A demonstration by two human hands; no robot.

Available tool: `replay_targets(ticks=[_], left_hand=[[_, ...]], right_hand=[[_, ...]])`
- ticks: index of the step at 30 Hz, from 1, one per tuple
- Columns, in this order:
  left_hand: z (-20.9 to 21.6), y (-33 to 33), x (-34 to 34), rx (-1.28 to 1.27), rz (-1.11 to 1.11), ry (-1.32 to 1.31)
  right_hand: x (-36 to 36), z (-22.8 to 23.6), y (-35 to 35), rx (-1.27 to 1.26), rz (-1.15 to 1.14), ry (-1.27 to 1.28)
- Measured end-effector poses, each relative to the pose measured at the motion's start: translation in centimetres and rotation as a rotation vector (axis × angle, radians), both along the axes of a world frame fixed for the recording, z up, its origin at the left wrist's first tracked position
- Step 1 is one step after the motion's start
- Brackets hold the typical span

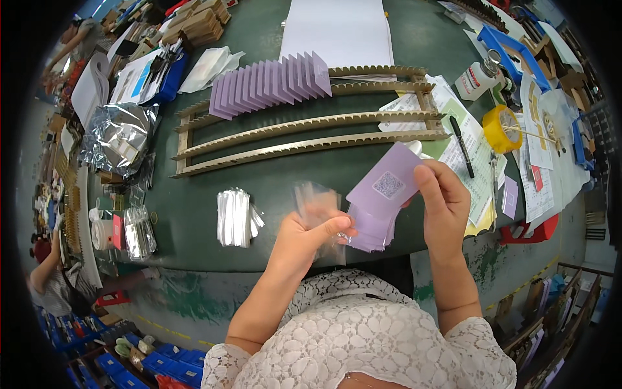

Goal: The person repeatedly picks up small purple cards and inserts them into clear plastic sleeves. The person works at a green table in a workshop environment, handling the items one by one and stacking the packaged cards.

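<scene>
My right hand (444,206) pinches a light purple card (383,178) with a square code on it, tilted over the table's front edge. Below it hangs or rests a stack of more purple cards (370,232); what supports it is hidden. Closed thumb against fingers, my left hand (303,238) grips a clear plastic sleeve (317,201) beside that stack. A bundle of clear sleeves (234,218) lies left of my left hand. Farther back, a slotted metal rack (304,146) holds a row of upright purple cards (269,85).
Papers and a black pen (462,146) lie at the right, near yellow tape (502,128), a white bottle (476,81) and a blue tray (512,58). At left are silvery plastic packaging (123,136) and wrapped packs (138,233). Another person (58,285) is at the far left.
</scene>
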State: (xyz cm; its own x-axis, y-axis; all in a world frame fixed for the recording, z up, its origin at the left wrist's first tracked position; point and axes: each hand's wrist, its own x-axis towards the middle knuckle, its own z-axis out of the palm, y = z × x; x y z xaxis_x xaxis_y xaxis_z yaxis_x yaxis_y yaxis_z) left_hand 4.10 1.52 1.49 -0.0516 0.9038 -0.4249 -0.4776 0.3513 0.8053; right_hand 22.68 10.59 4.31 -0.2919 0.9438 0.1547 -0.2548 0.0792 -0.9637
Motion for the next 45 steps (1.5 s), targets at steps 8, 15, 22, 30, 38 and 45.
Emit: replay_targets(ticks=[8,15,22,30,38,45], left_hand=[[1.1,-0.1,0.5,-0.004,-0.107,-0.069],[1.0,-0.3,0.7,0.007,-0.115,-0.040],[1.1,0.2,0.6,0.009,-0.090,0.038],[0.4,0.1,-0.2,-0.040,-0.022,0.045],[-0.3,-0.3,0.5,0.010,-0.052,0.083],[0.3,-0.3,0.9,0.036,-0.068,0.102]], right_hand=[[-2.0,-0.3,-0.6,0.079,0.089,-0.057],[-1.8,-0.8,-0.2,-0.028,0.042,-0.063],[-1.5,-1.6,-0.3,-0.140,0.093,-0.054],[-0.5,-2.0,0.0,-0.210,0.137,-0.151],[-0.8,-1.4,-0.3,-0.070,0.033,0.027],[-1.0,-1.1,-1.0,0.008,0.026,0.039]])
